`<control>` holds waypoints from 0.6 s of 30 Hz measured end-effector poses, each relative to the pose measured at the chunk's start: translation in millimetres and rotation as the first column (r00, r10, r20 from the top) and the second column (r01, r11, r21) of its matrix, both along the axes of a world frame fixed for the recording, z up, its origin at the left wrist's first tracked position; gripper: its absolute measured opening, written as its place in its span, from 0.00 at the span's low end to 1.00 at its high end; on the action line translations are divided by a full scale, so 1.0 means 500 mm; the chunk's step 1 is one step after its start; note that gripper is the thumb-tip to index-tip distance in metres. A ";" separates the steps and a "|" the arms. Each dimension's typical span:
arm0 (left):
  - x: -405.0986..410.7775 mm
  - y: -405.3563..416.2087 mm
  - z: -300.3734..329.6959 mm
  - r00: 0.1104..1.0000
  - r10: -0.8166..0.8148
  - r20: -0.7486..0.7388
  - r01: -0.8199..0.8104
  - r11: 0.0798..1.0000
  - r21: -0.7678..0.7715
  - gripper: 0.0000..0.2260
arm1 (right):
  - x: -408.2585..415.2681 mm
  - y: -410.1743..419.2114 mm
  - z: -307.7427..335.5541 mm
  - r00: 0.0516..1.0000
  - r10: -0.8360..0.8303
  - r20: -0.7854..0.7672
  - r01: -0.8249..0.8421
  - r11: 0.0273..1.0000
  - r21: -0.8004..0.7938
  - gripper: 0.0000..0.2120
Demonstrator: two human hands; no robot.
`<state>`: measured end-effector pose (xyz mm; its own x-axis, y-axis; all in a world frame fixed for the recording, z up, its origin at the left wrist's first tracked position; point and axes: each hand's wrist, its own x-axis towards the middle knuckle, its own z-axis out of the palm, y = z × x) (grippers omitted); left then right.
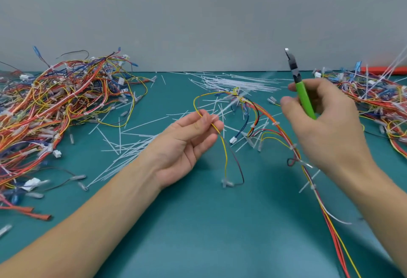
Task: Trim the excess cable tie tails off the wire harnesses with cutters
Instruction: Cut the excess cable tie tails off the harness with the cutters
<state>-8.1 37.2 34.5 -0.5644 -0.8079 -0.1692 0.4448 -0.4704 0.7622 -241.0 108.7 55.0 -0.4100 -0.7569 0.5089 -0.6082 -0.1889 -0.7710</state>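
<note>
A wire harness (277,128) of red, yellow, orange and black wires lies across the middle of the teal mat, with white cable ties along it and several untrimmed tails sticking out. My left hand (187,143), palm up, pinches a thin yellow wire (225,152) of that harness between thumb and fingertips. My right hand (326,119) holds green-handled cutters (302,93) upright above the harness. The cutters' metal jaws (288,54) point up and away from the wires and touch nothing.
A large pile of harnesses (50,106) covers the left of the teal mat (198,222). Another pile (381,101) lies at the right edge. Cut white tie tails (237,83) litter the mat's middle and back. A grey wall rises behind.
</note>
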 end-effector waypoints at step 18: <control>-0.011 -0.001 -0.004 0.984 0.172 -0.042 -0.176 0.972 -0.157 0.07 | 0.066 0.020 -0.023 0.850 0.457 0.263 -0.526 0.769 0.364 0.16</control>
